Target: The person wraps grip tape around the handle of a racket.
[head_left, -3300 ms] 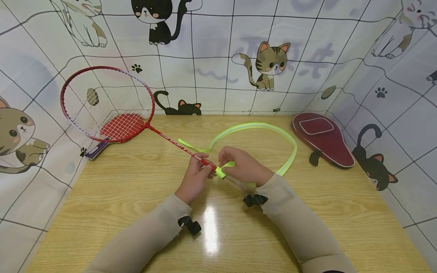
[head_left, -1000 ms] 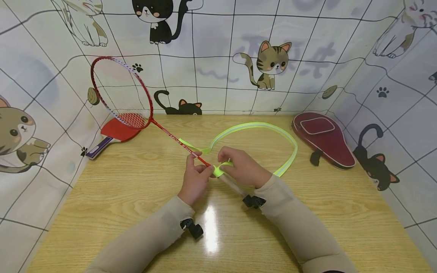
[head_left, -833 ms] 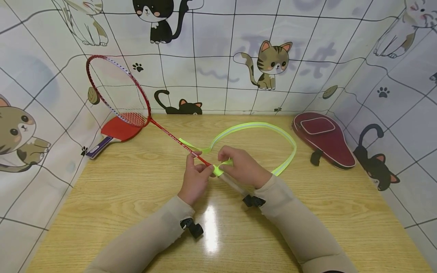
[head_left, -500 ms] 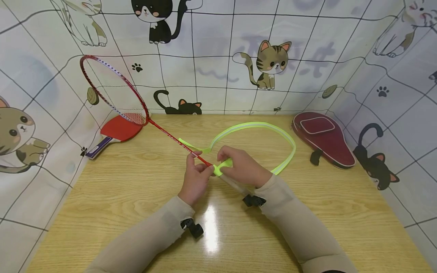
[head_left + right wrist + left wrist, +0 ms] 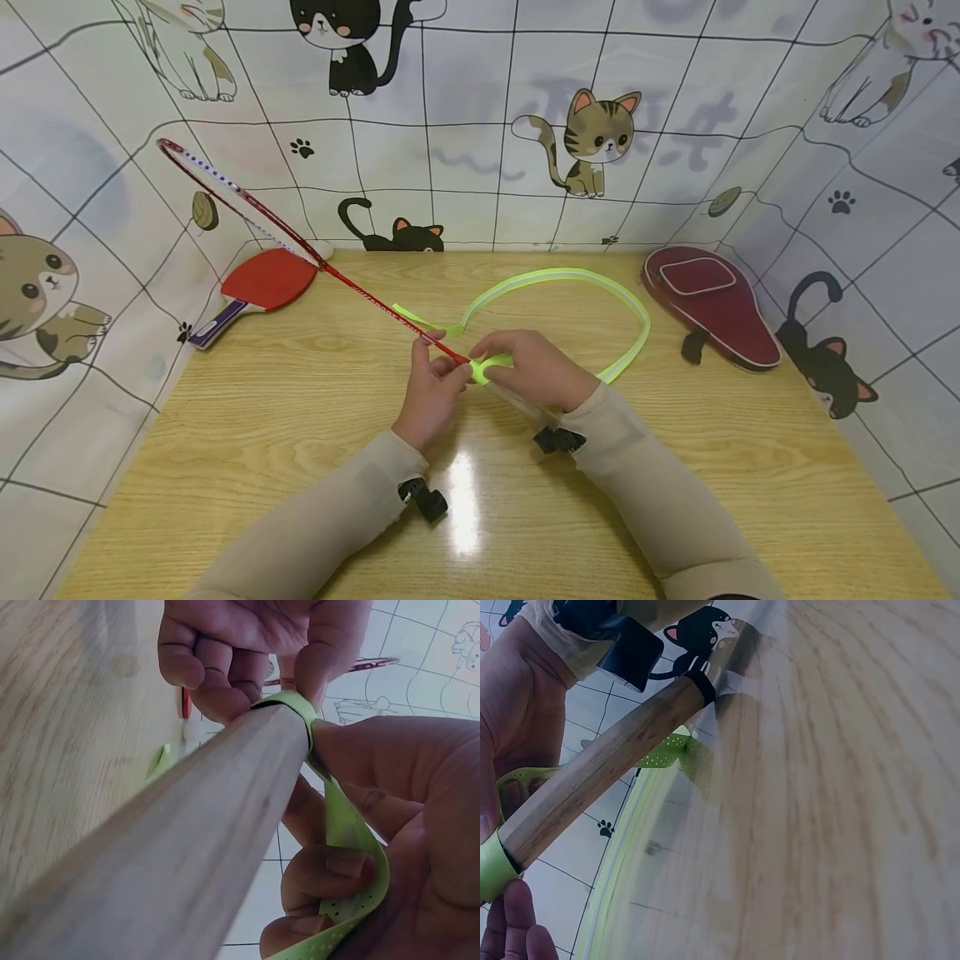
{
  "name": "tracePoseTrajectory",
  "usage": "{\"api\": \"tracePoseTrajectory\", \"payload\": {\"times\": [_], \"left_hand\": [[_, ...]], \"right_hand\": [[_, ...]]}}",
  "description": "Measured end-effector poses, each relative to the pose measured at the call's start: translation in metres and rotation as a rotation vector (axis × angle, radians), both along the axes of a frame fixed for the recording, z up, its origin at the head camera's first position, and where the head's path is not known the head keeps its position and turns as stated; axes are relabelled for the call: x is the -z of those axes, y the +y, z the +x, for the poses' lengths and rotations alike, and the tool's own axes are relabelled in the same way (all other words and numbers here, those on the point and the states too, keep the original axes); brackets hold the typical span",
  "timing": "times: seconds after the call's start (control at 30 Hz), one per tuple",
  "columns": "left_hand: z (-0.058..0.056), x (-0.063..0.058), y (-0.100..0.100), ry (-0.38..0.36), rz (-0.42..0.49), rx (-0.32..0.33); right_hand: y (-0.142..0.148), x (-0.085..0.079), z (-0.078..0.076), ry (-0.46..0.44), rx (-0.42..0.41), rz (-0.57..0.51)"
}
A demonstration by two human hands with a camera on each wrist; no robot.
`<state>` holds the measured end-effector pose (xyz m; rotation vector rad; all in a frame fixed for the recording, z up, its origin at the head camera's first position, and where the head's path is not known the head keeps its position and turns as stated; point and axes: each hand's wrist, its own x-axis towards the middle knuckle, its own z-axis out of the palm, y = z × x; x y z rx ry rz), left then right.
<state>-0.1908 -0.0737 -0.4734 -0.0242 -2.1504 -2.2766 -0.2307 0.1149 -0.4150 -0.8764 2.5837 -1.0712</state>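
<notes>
A red badminton racket (image 5: 360, 292) slants up to the left, its head seen almost edge-on in the head view. My left hand (image 5: 431, 396) pinches it at the top of the handle, by the green band. The bare wooden handle (image 5: 604, 772) runs down to the right, with a black ring near its end. Around the handle's top goes a neon green perforated grip tape (image 5: 289, 701). My right hand (image 5: 536, 367) grips the tape beside the handle, thumb at the band and fingers curled round the strip in the right wrist view.
The rest of the grip tape curves in a wide loop over the wooden table (image 5: 300, 433). A red table tennis paddle (image 5: 270, 279) lies at the back left, with a white ball (image 5: 325, 249) near it. At the back right lies a dark red paddle case (image 5: 712, 308).
The racket has turned about its shaft, its head going from broad to nearly edge-on. Both hands stay close together at the handle's top. The tape loop's right side has drawn slightly inward.
</notes>
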Motion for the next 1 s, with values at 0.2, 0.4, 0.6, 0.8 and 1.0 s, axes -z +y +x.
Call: {"api": "tracePoseTrajectory", "payload": {"times": [0.2, 0.4, 0.6, 0.8, 1.0], "left_hand": [[0.0003, -0.0005, -0.0020, -0.009, -0.014, 0.021], [0.0018, -0.0005, -0.0023, -0.035, -0.009, 0.048], [0.0013, -0.0009, -0.0012, -0.041, -0.009, 0.036], [-0.0001, 0.0003, -0.0012, -0.036, -0.010, 0.027], [-0.0016, 0.0025, -0.0012, -0.038, 0.004, 0.024]], "right_hand": [[-0.0015, 0.0027, -0.0006, 0.005, 0.013, 0.009], [-0.0023, 0.0051, -0.0002, 0.023, -0.005, 0.002], [-0.0016, 0.0067, -0.0005, 0.033, -0.020, -0.013], [-0.0018, 0.0060, -0.0007, 0.031, -0.013, -0.002], [-0.0031, 0.0038, -0.0003, 0.015, 0.015, 0.008]]}}
